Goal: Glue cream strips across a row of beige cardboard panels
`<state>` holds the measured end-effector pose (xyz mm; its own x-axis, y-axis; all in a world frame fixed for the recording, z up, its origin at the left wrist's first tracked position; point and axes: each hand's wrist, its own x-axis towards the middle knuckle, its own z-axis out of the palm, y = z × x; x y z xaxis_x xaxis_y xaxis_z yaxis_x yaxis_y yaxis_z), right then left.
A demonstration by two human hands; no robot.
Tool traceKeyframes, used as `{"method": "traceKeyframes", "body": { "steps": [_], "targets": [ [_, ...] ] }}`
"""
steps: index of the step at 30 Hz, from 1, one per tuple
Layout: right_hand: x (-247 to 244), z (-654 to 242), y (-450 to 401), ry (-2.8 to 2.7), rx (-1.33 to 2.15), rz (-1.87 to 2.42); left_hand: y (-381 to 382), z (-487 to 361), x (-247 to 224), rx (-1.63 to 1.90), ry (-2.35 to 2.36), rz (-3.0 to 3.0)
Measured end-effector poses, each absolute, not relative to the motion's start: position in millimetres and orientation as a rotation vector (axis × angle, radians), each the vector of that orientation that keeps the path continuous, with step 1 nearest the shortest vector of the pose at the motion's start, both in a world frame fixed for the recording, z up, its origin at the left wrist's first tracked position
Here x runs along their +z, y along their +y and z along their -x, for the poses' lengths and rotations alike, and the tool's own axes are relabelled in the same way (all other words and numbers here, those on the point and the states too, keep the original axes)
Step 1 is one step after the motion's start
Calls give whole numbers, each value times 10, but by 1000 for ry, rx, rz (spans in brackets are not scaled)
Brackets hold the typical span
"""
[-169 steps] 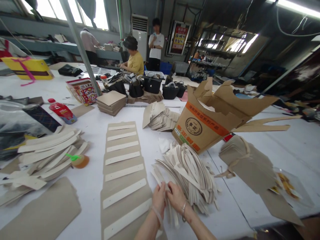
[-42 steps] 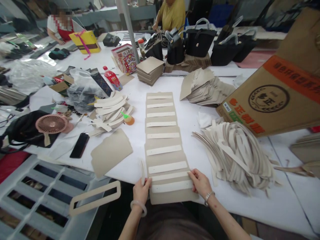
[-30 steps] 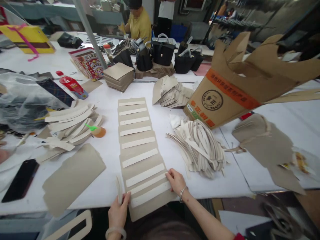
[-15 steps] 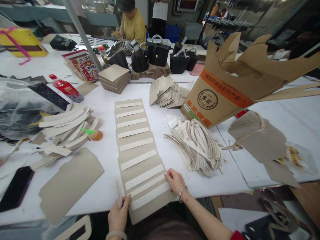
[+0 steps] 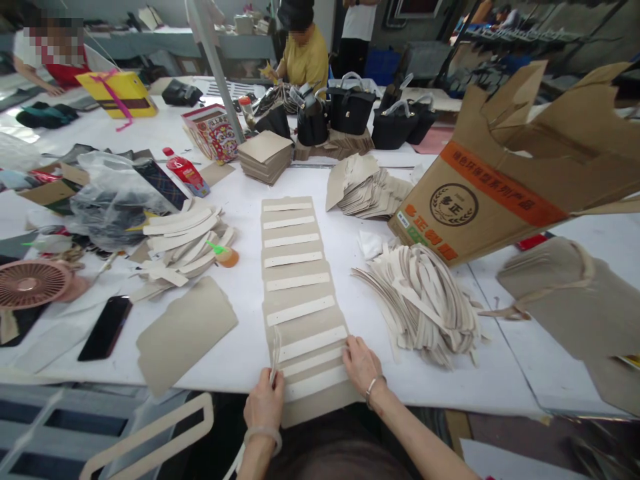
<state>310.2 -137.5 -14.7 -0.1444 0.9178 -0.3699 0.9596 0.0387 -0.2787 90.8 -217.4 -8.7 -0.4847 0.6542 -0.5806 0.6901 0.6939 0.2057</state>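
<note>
A column of overlapping grey-beige card panels point(image 5: 273, 319) runs up the table, each with a pale strip across it. My left hand point(image 5: 265, 401) is closed around a few thin pale strips point(image 5: 275, 350) that stick up past the fingers, beside the left edge of the nearest panels. At the right edge, my right hand point(image 5: 362, 365) has its fingers curled on the end of a pale strip point(image 5: 314, 360) lying across a near panel. Small dark dots show on several strips. The left fingertips are partly hidden.
A heap of pale strips point(image 5: 425, 300) lies right, below an open cardboard box point(image 5: 480, 193). To the left are another strip pile point(image 5: 185, 233), a glue bottle point(image 5: 226, 256), a loose panel point(image 5: 187, 333) and a phone point(image 5: 105, 328). Black bags point(image 5: 350, 110) stand behind; a person in yellow sits beyond.
The view has swung left, bringing a pink fan and another person into sight. My hands stay at the near panels; the strips in my left hand now lean over the panels' left edge.
</note>
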Motion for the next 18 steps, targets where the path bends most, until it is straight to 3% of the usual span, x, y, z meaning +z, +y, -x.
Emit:
{"method": "traceKeyframes", "body": {
  "steps": [6, 13, 15, 18],
  "targets": [
    [-124, -2919, -1406, 2087, -649, -2054, -2172, -919, -142, -12, 2213, -1022],
    [-67, -3184, -1281, 2060, -895, -2236, -2203, -811, -64, 151, 2170, -975],
    [39, -3123, -1275, 2117, -1035, -2240, -2204, -819, 65, 299, 2076, -1023],
    [250, -2845, -1324, 2219, -1597, -2137, -2177, -934, 287, 511, 1789, -1078]
  ]
}}
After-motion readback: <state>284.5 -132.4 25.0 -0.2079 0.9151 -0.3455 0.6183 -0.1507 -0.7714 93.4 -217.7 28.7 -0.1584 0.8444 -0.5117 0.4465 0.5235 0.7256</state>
